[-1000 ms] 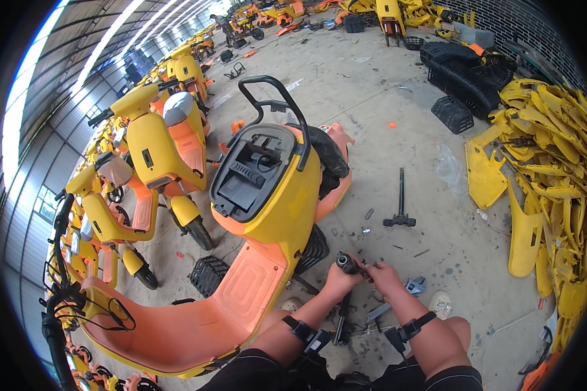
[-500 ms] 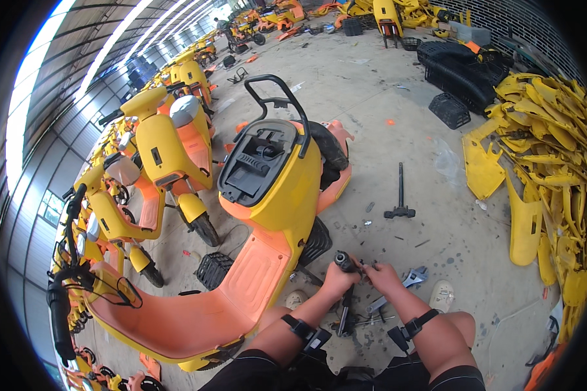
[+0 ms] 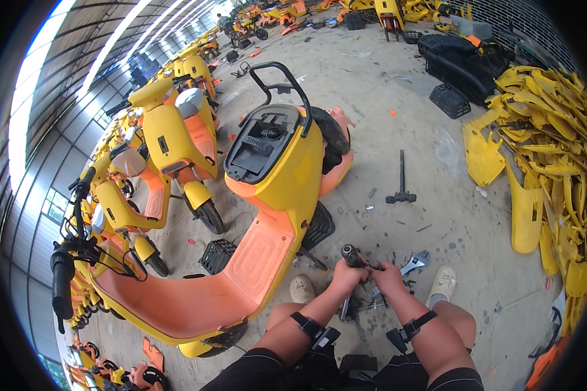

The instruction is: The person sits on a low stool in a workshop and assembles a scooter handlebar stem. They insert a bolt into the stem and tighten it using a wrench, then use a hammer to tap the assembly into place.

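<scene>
My left hand (image 3: 348, 276) is closed around a dark, round-ended tool (image 3: 351, 255) that looks like a power driver. Its grip is hidden by the fingers. My right hand (image 3: 387, 277) sits close beside it, fingers curled together near the tool's side; what they pinch is too small to make out. Just right of my right hand, a silver adjustable wrench (image 3: 415, 262) lies on the floor. Below the hands, partly covered by the forearms, are more dark metal tools (image 3: 349, 307). A yellow and orange scooter body (image 3: 277, 195) stands to the left, its seat compartment exposed.
A long-handled hammer (image 3: 401, 189) lies ahead on the concrete floor. Yellow panels (image 3: 548, 156) are heaped on the right, near black baskets (image 3: 449, 101). More scooters (image 3: 169, 146) line the left. Small bits litter the floor between my shoes (image 3: 442, 284) and the hammer.
The view has shifted slightly, so the scooter sits a little farther right and higher. Both hands stay together at the tool, a little farther right in the picture.
</scene>
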